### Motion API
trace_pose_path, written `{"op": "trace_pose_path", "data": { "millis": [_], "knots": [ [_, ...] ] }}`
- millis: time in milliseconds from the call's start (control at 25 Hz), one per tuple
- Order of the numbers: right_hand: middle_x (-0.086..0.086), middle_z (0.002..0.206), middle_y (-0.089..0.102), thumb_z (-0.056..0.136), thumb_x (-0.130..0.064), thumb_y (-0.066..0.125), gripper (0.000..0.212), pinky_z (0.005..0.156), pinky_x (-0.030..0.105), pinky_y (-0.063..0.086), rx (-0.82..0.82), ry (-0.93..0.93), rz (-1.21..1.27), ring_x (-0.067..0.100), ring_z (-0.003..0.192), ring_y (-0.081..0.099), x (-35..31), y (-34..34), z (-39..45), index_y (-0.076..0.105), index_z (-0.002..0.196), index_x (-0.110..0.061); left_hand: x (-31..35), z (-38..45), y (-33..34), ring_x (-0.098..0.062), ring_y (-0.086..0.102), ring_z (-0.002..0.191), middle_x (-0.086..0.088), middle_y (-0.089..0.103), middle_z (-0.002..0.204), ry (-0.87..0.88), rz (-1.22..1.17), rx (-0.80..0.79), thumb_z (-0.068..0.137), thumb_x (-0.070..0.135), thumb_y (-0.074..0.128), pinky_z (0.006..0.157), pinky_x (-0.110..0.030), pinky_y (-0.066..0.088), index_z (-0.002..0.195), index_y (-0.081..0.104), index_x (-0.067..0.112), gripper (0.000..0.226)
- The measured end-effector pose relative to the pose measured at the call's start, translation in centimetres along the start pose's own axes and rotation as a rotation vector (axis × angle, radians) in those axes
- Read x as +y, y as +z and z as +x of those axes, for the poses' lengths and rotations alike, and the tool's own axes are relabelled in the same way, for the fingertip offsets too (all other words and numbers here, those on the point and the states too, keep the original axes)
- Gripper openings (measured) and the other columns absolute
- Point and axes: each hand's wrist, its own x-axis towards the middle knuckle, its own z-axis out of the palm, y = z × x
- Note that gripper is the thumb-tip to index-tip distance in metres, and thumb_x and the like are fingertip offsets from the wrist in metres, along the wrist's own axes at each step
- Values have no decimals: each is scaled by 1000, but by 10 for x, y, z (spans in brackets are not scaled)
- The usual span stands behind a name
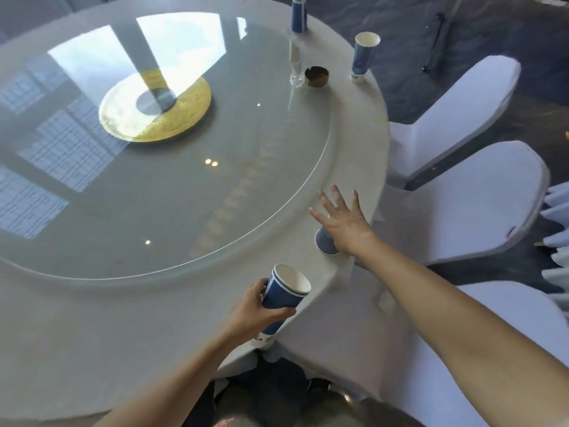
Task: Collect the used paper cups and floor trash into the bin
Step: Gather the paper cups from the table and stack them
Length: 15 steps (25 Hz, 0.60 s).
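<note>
My left hand (pixel 258 309) grips a stack of blue and white paper cups (pixel 284 291), tilted, mouth up and to the right, over the near edge of the round table (pixel 92 318). My right hand (pixel 341 220) hovers with fingers spread just above another blue paper cup (pixel 324 243) near the table's right edge; that cup is partly hidden under the palm. Further back on the right, a tall blue and white paper cup (pixel 363 57) stands upright. A blue cup or bottle (pixel 298 13) stands at the far edge, cut off by the frame.
A glass turntable (pixel 154 180) with a gold centre disc (pixel 155 109) covers most of the table. A clear glass (pixel 296 64) and a brass ashtray (pixel 317 77) stand by its rim. White-covered chairs (pixel 462 195) crowd the right side over dark carpet (pixel 462 26).
</note>
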Motion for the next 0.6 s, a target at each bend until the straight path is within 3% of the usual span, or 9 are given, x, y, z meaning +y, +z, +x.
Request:
{"op": "trace_pose_path", "data": {
  "millis": [80, 160, 200, 320, 400, 480, 600],
  "knots": [
    [12, 171, 11, 93, -14, 58, 73, 119, 63, 21, -43, 10, 5, 38, 157, 12, 4, 9, 10, 27, 159, -20, 10, -3, 7, -9, 70, 100, 10, 71, 112, -10, 15, 8, 65, 52, 87, 74, -22, 53, 126, 60, 32, 70],
    [14, 151, 42, 93, -13, 58, 52, 109, 48, 38, -30, 45, 5, 35, 138, 43, 4, 13, 13, 50, 144, -12, 17, -2, 13, -9, 70, 100, 10, 71, 113, -34, 0, 20, 69, 46, 89, 74, -21, 53, 127, 60, 32, 66],
    [12, 141, 50, 94, -14, 57, 43, 103, 42, 42, -48, 76, -11, 33, 128, 50, 5, 13, 14, 56, 137, -12, 20, 1, 15, -9, 70, 100, 10, 72, 112, -35, -4, 19, 68, 47, 89, 76, -25, 56, 127, 61, 32, 67],
    [8, 140, 55, 99, -22, 53, 42, 106, 41, 44, -197, 230, 30, 30, 129, 56, 19, 10, 12, 54, 141, -15, 32, 13, 21, -9, 71, 100, 11, 72, 111, -14, -22, -26, 61, 54, 87, 87, -38, 61, 125, 62, 32, 73],
    [9, 144, 54, 96, -30, 62, 52, 105, 44, 48, -288, 320, 139, 29, 131, 57, 35, 16, -5, 51, 145, -16, 41, 23, 24, -10, 72, 100, 11, 73, 108, 12, -38, -50, 58, 54, 87, 89, -43, 61, 122, 63, 31, 72],
    [14, 140, 54, 85, -37, 75, 66, 93, 41, 53, -281, 425, 425, 32, 123, 61, 53, 20, -30, 52, 141, -12, 51, 32, 27, -11, 73, 99, 10, 74, 107, 39, -62, -81, 55, 55, 87, 89, -44, 61, 121, 64, 30, 74],
    [15, 128, 58, 77, -29, 84, 74, 73, 35, 54, -107, 645, 1295, 26, 102, 64, 73, 14, -71, 42, 133, -3, 67, 45, 38, -11, 73, 98, 9, 74, 106, 89, -56, -160, 53, 56, 85, 87, -43, 62, 121, 64, 27, 77]
  ]
}}
